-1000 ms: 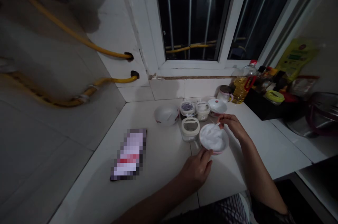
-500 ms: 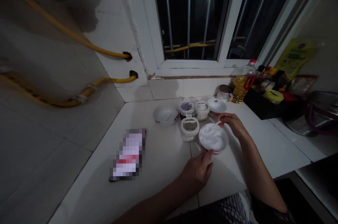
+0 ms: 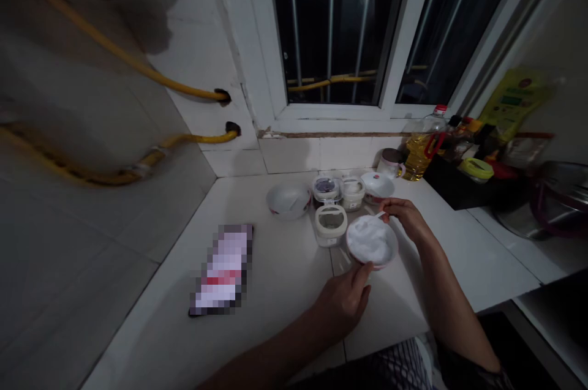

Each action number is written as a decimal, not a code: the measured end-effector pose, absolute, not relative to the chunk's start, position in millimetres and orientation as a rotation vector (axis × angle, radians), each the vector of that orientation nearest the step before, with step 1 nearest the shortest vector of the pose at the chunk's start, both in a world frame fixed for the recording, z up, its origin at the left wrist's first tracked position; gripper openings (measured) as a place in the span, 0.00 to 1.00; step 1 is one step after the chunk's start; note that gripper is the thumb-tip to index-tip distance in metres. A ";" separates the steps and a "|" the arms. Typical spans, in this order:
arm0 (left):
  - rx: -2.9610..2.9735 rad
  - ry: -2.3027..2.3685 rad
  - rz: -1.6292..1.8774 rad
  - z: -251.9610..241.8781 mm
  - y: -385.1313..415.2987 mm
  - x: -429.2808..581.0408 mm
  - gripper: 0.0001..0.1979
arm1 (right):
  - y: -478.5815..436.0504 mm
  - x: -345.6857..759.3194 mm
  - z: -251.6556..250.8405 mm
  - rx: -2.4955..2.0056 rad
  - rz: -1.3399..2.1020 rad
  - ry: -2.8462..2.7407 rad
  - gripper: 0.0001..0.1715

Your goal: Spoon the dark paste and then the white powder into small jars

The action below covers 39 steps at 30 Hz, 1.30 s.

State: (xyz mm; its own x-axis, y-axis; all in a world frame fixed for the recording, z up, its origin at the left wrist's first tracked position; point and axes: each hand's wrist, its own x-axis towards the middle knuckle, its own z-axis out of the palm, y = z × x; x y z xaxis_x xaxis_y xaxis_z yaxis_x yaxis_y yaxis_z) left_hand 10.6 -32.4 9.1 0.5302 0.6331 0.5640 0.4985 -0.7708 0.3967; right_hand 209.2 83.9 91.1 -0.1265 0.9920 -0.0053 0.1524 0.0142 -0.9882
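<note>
A small bowl (image 3: 394, 250) with a pinkish rim stands on the counter, filled with a white powder (image 3: 370, 242) whose kind I cannot tell. My left hand (image 3: 346, 298) grips the near edge of this bowl between thumb and fingers. Pinched in my right hand (image 3: 404, 216) is the handle of a white spoon (image 3: 380, 215), its head sunk in the powder and hidden. Just left of the bowl sits a square lidded jar (image 3: 331, 226). Behind it are a jar with dark contents (image 3: 326, 190) and another pale jar (image 3: 353, 192).
A glass bowl (image 3: 288, 200) and a white bowl (image 3: 377, 185) stand towards the wall, near a lidded mug (image 3: 390, 163). At right are an oil bottle (image 3: 419, 148), a black condiment box (image 3: 452, 185) and a metal pot (image 3: 528, 212). A blurred-out phone (image 3: 223, 270) lies left.
The spoon's head, visible on top of the powder before, has gone down into it. Both hands stay nearly where they were.
</note>
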 end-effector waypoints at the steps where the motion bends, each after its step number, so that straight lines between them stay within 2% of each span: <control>1: 2.586 0.966 1.068 9.4 -32.3 10.6 0.18 | 83.0 209.6 91.1 -1.260 1.193 -1.452 0.06; 6: 2.586 0.983 1.059 11.5 -32.2 10.5 0.18 | 78.8 206.0 88.5 -1.244 0.923 -1.867 0.09; 9: 2.588 0.990 1.044 12.6 -32.2 10.4 0.18 | 78.5 204.4 87.8 -1.196 0.957 -1.953 0.11; 17: 2.588 0.979 1.048 10.8 -31.5 9.3 0.19 | 85.1 216.5 87.0 -1.252 1.098 -1.598 0.06; 39: 2.614 0.960 1.077 9.8 -30.4 10.0 0.17 | 80.9 205.7 97.6 -1.270 1.229 -1.365 0.07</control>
